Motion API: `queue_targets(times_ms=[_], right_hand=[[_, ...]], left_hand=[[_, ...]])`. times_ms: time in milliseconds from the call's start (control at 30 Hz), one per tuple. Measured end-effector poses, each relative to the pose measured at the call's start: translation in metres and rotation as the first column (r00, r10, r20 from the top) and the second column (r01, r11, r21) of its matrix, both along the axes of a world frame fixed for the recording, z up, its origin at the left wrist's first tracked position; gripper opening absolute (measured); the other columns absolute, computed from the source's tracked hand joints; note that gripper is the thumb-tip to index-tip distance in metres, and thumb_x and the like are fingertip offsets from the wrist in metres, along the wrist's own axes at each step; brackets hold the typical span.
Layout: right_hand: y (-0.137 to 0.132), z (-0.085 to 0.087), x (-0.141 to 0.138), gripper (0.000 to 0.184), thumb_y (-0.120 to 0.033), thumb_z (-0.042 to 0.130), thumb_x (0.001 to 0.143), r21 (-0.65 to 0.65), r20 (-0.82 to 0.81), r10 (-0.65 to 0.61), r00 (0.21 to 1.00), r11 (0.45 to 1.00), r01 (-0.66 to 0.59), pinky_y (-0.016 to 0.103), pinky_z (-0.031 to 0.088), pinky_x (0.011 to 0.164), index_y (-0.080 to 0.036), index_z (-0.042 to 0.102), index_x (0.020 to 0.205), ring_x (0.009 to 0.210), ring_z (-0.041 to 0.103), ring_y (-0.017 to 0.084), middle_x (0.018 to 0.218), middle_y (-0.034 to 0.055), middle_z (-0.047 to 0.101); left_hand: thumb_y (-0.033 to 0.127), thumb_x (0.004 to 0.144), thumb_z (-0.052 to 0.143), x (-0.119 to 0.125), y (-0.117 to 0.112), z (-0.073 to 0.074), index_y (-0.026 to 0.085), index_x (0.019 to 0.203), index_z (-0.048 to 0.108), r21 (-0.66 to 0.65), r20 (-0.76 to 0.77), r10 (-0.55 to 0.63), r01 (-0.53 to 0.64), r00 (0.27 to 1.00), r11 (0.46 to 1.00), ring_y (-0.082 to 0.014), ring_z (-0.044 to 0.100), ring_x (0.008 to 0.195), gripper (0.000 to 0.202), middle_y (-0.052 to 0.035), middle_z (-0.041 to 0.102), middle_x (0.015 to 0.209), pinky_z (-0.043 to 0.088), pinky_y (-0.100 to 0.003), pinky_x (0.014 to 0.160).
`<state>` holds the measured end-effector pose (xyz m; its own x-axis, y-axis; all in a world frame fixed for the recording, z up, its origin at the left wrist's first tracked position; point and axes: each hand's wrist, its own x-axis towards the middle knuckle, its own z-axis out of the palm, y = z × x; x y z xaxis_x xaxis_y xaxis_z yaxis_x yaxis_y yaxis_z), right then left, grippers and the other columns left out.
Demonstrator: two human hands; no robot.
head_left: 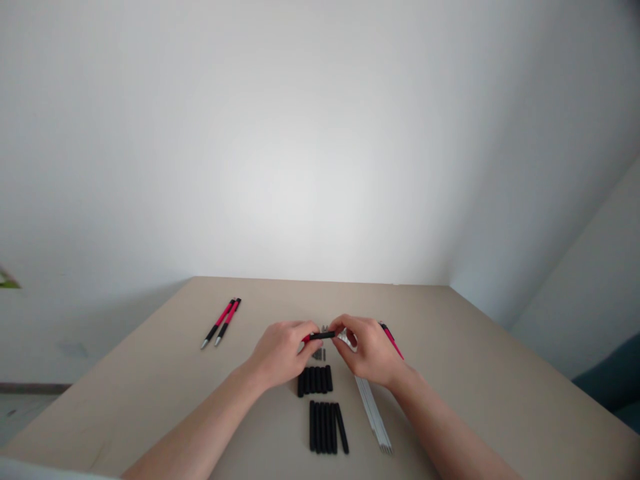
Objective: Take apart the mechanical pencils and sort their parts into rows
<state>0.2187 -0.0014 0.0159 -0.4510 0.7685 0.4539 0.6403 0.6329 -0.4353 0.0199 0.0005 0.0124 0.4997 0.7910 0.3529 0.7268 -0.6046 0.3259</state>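
Note:
My left hand (pixel 283 350) and my right hand (pixel 367 348) meet above the middle of the beige table (pixel 150 387). Both pinch the same red and black pen (pixel 320 335), held level between them, the left hand on its red end and the right on its black end. Under the hands lie a row of short black grip sleeves (pixel 315 380), some small metal parts (pixel 318 354), and closer to me a row of longer black tubes (pixel 327 428). White refills (pixel 374 413) run out from beneath my right wrist. A red pen part (pixel 393 340) shows behind my right hand.
Two finished red and black pens (pixel 221 323) lie side by side at the far left of the table. A white wall stands just behind the table's far edge. A dark blue seat (pixel 615 387) is at the right.

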Motion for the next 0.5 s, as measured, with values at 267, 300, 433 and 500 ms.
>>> queue_targets(times_ms=[267, 300, 433, 500], right_hand=[[-0.0011, -0.0014, -0.0029, 0.013, -0.017, 0.051, 0.079, 0.009, 0.003, 0.02, 1.0, 1.0, -0.02, 0.022, 0.036, 0.06, -0.019, 0.061, 0.088, 0.062, 0.053, 0.012, 0.073, 0.0004, 0.064], [-0.0011, -0.0019, -0.003, 0.013, -0.018, 0.052, 0.079, 0.009, 0.003, 0.021, 1.0, 1.0, -0.021, 0.022, 0.036, 0.059, -0.02, 0.061, 0.087, 0.061, 0.052, 0.011, 0.073, 0.0003, 0.064], [-0.0007, -0.0034, -0.0034, 0.013, -0.019, 0.052, 0.079, 0.007, 0.008, 0.024, 1.0, 1.0, -0.024, 0.022, 0.035, 0.059, -0.02, 0.063, 0.086, 0.059, 0.051, 0.011, 0.07, -0.0001, 0.063], [-0.0007, -0.0036, -0.0037, 0.013, -0.019, 0.052, 0.079, 0.006, 0.01, 0.028, 1.0, 1.0, -0.028, 0.022, 0.035, 0.058, -0.02, 0.063, 0.086, 0.058, 0.05, 0.011, 0.068, -0.0003, 0.063]], left_hand=[[0.033, 0.085, 0.051, 0.0007, -0.0012, -0.0005, 0.023, 0.083, 0.058, -0.02, -0.006, -0.005, 0.005, 1.0, 1.0, -0.0133, 0.058, 0.067, 0.012, 0.0025, 0.065, 0.075, 0.036, -0.022, 0.06], [0.033, 0.085, 0.052, 0.0009, -0.0013, -0.0005, 0.023, 0.083, 0.058, -0.022, -0.01, -0.005, 0.004, 1.0, 1.0, -0.0134, 0.058, 0.067, 0.012, 0.0026, 0.065, 0.075, 0.036, -0.022, 0.06], [0.036, 0.083, 0.054, 0.0014, -0.0005, -0.0011, 0.023, 0.082, 0.058, -0.021, -0.028, 0.009, -0.01, 1.0, 1.0, -0.0141, 0.059, 0.067, 0.013, 0.0023, 0.065, 0.074, 0.036, -0.022, 0.059], [0.036, 0.084, 0.054, 0.0013, -0.0001, -0.0015, 0.023, 0.083, 0.058, -0.023, -0.026, 0.008, -0.009, 1.0, 1.0, -0.0145, 0.059, 0.069, 0.013, 0.0021, 0.066, 0.076, 0.037, -0.023, 0.06]])
